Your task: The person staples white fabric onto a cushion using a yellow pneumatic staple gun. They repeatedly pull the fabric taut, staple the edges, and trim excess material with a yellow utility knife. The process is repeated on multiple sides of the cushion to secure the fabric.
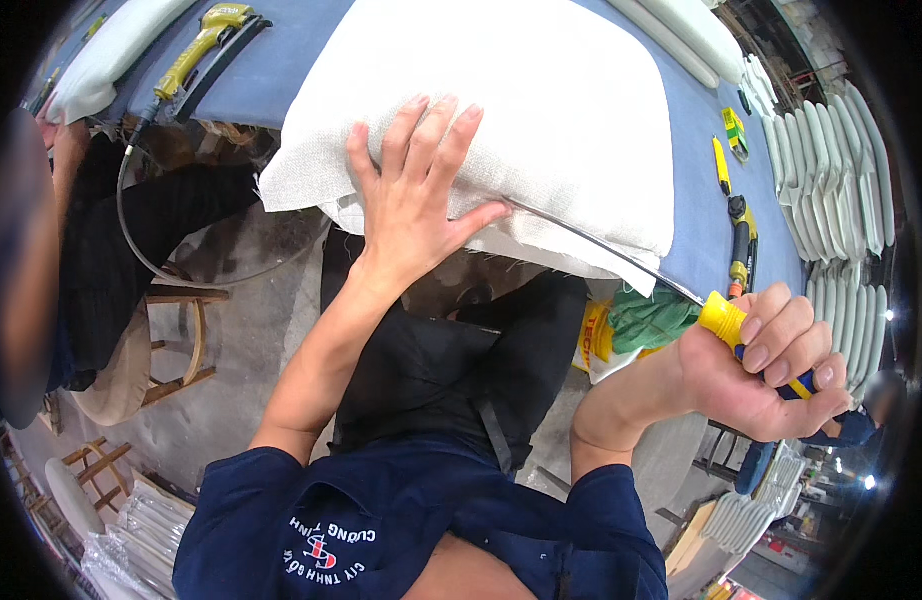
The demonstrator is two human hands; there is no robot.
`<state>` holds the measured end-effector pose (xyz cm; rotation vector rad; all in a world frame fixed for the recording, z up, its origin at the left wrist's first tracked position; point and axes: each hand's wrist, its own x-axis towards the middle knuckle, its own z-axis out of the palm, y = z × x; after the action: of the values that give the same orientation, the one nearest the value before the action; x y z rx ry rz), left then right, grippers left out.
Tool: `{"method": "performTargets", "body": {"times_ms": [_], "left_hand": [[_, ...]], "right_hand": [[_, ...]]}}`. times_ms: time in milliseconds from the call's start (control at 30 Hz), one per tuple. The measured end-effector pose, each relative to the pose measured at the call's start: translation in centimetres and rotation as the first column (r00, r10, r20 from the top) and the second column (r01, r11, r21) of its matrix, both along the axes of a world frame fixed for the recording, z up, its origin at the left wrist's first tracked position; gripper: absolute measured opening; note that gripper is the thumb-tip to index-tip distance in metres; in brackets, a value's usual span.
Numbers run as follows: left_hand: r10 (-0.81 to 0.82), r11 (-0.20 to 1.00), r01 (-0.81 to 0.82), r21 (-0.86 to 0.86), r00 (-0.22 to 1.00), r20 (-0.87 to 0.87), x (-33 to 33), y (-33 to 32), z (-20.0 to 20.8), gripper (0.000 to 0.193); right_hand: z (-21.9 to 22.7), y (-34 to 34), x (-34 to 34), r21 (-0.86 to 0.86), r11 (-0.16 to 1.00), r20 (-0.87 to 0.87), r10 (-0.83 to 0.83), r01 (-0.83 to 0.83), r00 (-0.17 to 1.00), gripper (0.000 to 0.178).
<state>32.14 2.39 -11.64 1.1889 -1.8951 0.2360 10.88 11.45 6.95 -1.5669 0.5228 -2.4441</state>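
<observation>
from afar, i see my left hand (406, 205), fingers splayed, on the white cushion (501, 100) atop the blue table (696, 190); my right hand (766, 360) clenches a screwdriver (720, 317) (seemingly tucking the edge). next calls for steady leverage.

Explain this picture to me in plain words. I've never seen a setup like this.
There is no machine arm here, just a person's bare hands, seen from above by a fisheye camera worn on the head, so straight edges look bent. The left hand lies spread on a white fabric-covered piece. The right hand grips a yellow-and-blue-handled tool, its thin shaft reaching toward the left thumb. On the blue work surface also lie a yellow hose-fed gun and a yellow cutter.
</observation>
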Motion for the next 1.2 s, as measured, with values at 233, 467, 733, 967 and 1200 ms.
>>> {"method": "performTargets", "body": {"times_ms": [233, 467, 733, 967, 1200], "left_hand": [[0.003, 0.999, -0.003, 0.048, 1.000, -0.002, -0.1, 0.0, 0.5, 0.117], [0.010, 1.000, -0.010, 0.022, 1.000, -0.003, -0.2, -0.4, -0.2, 0.107], [0.010, 1.000, -0.010, -0.007, 1.000, 0.022, 0.1, -0.2, -0.7, 0.102], [-0.141, 0.984, 0.143, 0.108, 0.990, -0.025, 0.1, 1.0, 2.1, 0.103], [-0.144, 0.981, 0.145, 0.130, 0.989, -0.018, 1.1, 1.0, 1.4, 0.091]], "right_hand": [[0.0, -0.2, 0.7, 0.002, 1.000, 0.012, 0.007, -0.007, 1.000, 0.028], [-1.3, 0.4, 0.2, -0.059, 0.996, 0.015, -0.072, 0.072, 0.997, 0.031], [-1.0, -0.1, 1.4, -0.048, 0.978, 0.003, -0.203, 0.203, 0.979, 0.038], [0.5, -17.4, -5.6, 0.337, 0.931, -0.165, -0.085, 0.137, 0.983, 0.033], [-3.0, -23.4, -7.2, 0.457, 0.764, 0.316, 0.338, -0.455, 0.886, 0.033]]}}
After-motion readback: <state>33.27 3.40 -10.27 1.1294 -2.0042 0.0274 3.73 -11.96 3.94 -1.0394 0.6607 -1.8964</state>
